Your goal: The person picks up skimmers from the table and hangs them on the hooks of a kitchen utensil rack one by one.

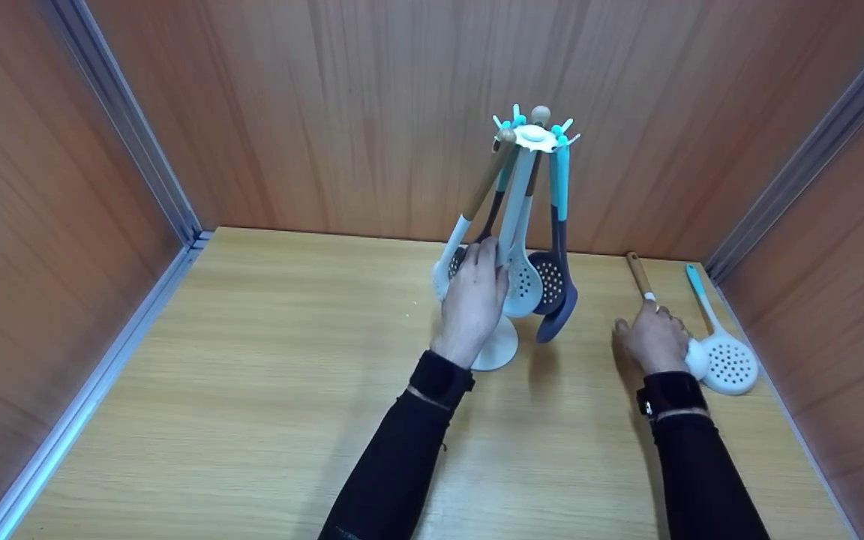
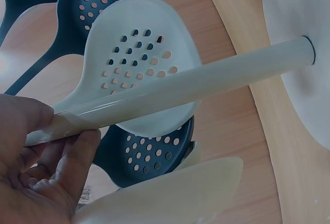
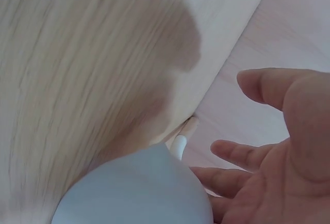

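Note:
A white utensil stand (image 1: 497,349) bears several hanging kitchen tools around its top. My left hand (image 1: 475,300) grips its pole (image 2: 206,82), thumb on one side and fingers on the other. Behind the pole hangs a pale slotted skimmer (image 2: 144,28). A dark skimmer (image 1: 548,281) and a dark blue turner-like tool (image 1: 563,307) hang to the right of it. Over at the right, my right hand (image 1: 655,341) is above a white ladle (image 3: 134,188) with a wooden handle (image 1: 638,276). Its fingers are spread beside the ladle; contact cannot be told.
A pale skimmer (image 1: 732,364) with a turquoise handle lies right of the ladle, by the right wall (image 1: 829,300). Wood-grain panels enclose the table (image 1: 252,375) at the back and both sides, with metal strips along the corners.

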`<state>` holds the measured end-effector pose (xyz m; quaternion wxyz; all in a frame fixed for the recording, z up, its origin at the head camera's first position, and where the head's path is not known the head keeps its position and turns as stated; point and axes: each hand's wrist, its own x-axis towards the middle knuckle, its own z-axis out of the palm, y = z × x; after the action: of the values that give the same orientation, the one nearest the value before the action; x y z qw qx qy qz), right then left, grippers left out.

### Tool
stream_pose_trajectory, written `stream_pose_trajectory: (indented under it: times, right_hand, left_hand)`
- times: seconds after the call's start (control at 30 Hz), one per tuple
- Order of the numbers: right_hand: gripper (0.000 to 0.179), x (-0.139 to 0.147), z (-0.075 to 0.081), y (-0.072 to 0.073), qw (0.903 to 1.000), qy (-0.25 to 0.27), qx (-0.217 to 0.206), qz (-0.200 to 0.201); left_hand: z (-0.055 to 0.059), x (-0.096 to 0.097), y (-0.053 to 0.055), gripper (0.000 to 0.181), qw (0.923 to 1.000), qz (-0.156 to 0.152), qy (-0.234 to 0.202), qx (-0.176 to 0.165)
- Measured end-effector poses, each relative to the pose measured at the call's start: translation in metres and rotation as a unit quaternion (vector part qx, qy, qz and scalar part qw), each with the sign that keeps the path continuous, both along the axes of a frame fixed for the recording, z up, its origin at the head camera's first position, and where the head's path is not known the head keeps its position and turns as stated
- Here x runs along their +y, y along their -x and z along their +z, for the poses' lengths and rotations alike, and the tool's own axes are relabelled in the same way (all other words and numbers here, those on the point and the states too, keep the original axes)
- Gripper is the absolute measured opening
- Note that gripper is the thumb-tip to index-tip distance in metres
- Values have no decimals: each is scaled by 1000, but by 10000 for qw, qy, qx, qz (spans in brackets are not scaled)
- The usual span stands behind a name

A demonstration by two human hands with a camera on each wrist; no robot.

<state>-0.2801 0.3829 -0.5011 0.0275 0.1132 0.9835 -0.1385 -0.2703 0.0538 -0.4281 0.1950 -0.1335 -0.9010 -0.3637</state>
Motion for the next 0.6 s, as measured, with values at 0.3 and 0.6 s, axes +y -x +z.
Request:
stream_pose_trajectory:
  times: [0.3,0.6]
  right_hand:
    - [77,0,-5,0,9995,-255,156,-52]
    - [70,0,-6,-4,9981,-272,548,120]
  left_hand:
    - [0,0,0,45,10000,-16,-3,20]
    - [-2,1,0,45,9997,7,-37,240]
